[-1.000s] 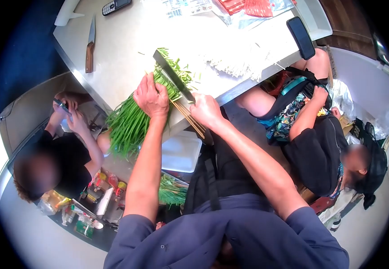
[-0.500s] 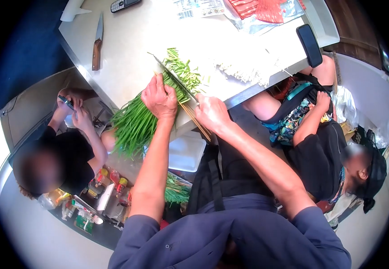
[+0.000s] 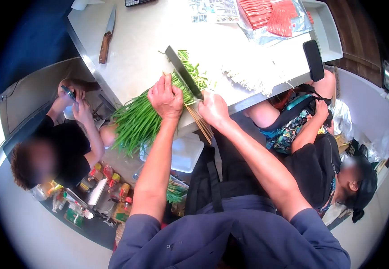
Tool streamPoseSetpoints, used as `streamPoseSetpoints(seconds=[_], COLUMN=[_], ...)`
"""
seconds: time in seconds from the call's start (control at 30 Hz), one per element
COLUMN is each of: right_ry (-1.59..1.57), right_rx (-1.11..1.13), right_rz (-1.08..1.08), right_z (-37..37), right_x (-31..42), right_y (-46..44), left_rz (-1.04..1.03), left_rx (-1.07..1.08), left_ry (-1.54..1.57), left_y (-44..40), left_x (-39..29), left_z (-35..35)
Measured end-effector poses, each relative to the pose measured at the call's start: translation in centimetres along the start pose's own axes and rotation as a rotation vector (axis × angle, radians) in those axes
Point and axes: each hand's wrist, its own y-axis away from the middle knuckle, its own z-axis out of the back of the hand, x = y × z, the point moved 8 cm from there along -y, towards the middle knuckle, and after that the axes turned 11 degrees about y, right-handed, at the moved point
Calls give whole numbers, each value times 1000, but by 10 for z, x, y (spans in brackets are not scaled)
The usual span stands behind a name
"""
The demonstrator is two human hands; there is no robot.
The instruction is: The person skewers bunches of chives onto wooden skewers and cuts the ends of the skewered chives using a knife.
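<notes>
Pressing the nearer, bunched left hand onto long green stalks slanting up-right from the near edge of the table, and gripping in a closed right hand a knife angled across their far end, beside chopped pieces.

Left hand: rested on the long green stalks.
Right hand: the big knife is held at its near end.
Cut green bits: spread beside the big knife, past the grip.
Thin brown sticks: seen just on the near side of the grip.
Small knife: laid well to the left of the grip.
</notes>
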Motion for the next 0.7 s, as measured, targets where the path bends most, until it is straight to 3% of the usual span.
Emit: streamPoseSetpoints(seconds=[0.13, 0.33, 0.57, 0.7], right_ry=[-124, -24, 80, 174], right_rx=[-132, -146, -149, -25], right_rz=[33, 86, 144, 105], right_z=[9, 19, 26, 21], right_x=[-2, 17, 26, 16], right_y=[12, 28, 14, 13], left_rz=[-7, 1, -4, 31], left_rx=[-23, -37, -31, -2], left_ry=[-5, 58, 38, 55], left_y=[-1, -1, -2, 0], left_x=[-3, -1, -1, 4], left_z=[4, 6, 5, 2])
